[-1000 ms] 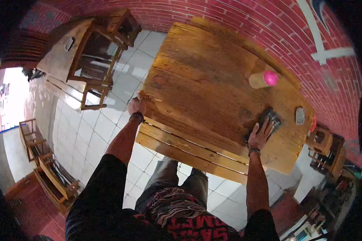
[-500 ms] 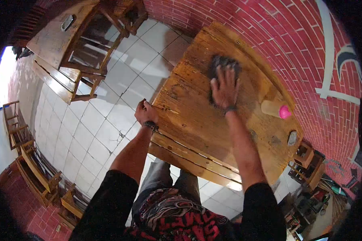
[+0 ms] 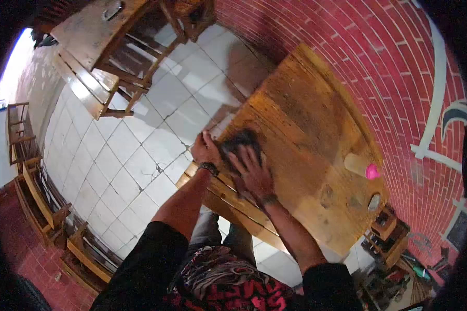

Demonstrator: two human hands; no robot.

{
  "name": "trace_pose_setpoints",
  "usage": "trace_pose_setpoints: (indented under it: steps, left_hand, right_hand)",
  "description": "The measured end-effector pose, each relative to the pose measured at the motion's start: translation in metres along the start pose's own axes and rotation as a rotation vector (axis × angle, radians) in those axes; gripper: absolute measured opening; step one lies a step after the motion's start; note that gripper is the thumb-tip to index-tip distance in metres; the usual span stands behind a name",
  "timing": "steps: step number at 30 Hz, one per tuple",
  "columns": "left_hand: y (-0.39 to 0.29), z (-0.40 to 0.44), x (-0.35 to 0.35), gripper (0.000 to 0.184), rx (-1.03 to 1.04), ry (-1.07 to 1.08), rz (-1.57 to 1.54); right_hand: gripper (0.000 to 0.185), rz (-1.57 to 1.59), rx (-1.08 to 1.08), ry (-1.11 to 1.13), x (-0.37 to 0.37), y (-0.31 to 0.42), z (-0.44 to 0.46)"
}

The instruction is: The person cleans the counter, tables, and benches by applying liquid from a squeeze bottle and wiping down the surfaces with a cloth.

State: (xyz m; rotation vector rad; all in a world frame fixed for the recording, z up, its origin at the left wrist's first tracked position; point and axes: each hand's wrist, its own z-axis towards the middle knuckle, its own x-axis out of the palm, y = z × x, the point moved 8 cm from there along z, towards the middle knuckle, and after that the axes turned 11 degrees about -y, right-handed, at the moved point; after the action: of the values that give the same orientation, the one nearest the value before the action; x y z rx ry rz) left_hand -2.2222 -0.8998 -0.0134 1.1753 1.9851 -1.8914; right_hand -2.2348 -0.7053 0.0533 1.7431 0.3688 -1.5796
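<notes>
Head view: dark cloth (image 3: 248,138) is lying mid-frame under the right hand (image 3: 252,172), near the left corner of the wooden table (image 3: 306,122). Right hand is pressing flat, fingers apart. Left hand (image 3: 206,150) is resting at that corner, just beside the cloth, fingers curling; can't tell if gripping. Shirt (image 3: 228,269), bottom centre, is showing red lettering, mostly unreadable. Table's far edge is running along the brick wall (image 3: 342,62), upper right. Wood surface is stretching between cloth and pink-lidded container (image 3: 357,164); tiled floor (image 3: 140,150) is spreading left.
</notes>
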Motion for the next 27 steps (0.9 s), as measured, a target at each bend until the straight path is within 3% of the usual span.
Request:
trace_pose_setpoints:
  steps: [1, 4, 5, 6, 7, 10, 12, 14, 16, 21, 25, 27]
  left_hand:
    - [0.001, -0.002, 0.000, 0.039, -0.071, 0.001, -0.045]
    - [0.059, 0.008, 0.029, 0.038, 0.015, -0.045, 0.001]
    - [0.045, 0.007, 0.021, 0.038, 0.017, -0.063, -0.005]
    - [0.023, 0.003, 0.012, 0.039, -0.013, -0.015, -0.022]
    - [0.011, -0.002, 0.007, 0.041, -0.047, 0.036, -0.037]
    - [0.004, -0.003, 0.000, 0.043, -0.002, -0.011, 0.012]
    - [0.008, 0.000, 0.002, 0.043, -0.038, 0.034, -0.013]
    - [0.045, 0.001, 0.028, 0.044, -0.073, 0.071, -0.137]
    - [0.028, -0.001, 0.015, 0.044, -0.072, 0.045, -0.083]
    - [0.010, -0.001, 0.003, 0.046, -0.148, 0.002, -0.150]
    - [0.004, -0.001, 0.001, 0.047, -0.056, 0.021, -0.098]
    - [0.010, 0.004, 0.006, 0.046, -0.020, 0.020, -0.048]
  right_hand:
    - [0.073, -0.001, 0.064, 0.123, -0.006, -0.015, -0.033]
    - [0.071, -0.020, 0.446, -0.057, -0.015, -0.101, -0.147]
    - [0.072, -0.121, 0.461, -0.314, -0.023, -0.130, -0.181]
    - [0.073, -0.187, 0.653, -0.366, -0.032, -0.156, -0.205]
    - [0.075, -0.255, 0.847, -0.412, -0.039, -0.173, -0.218]
    - [0.080, -0.330, 0.882, -0.385, -0.023, -0.146, -0.176]
    - [0.077, -0.268, 0.575, -0.276, 0.012, -0.097, -0.115]
    - [0.071, -0.282, 0.319, -0.018, 0.028, -0.033, -0.042]
    - [0.066, -0.225, 0.105, -0.058, 0.043, 0.011, 0.017]
    - [0.065, -0.242, 0.013, -0.067, 0.047, 0.027, 0.054]
    - [0.064, -0.037, 0.077, -0.058, 0.028, 0.012, 0.016]
    - [0.062, -0.118, 0.108, -0.099, 0.019, -0.009, -0.033]
